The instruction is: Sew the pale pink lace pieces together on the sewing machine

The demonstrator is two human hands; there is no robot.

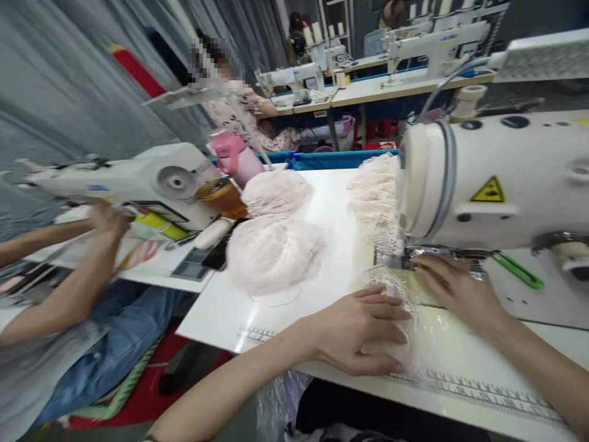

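Pale lace (391,279) lies on the white counter (335,199) at the sewing machine (497,166); I note the left hand (361,331) spread wide over it. The right hand (460,291) is under the machine; its grip I cannot tell.

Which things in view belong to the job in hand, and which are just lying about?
In the job, apparently:
sewing machine at the right hand
lacy fabric under the left hand
ruffled fabric
near fabric heap, probably
far fabric heap, probably

Lying about, seemingly:
pink bottle
amber container
green cutter, untouched
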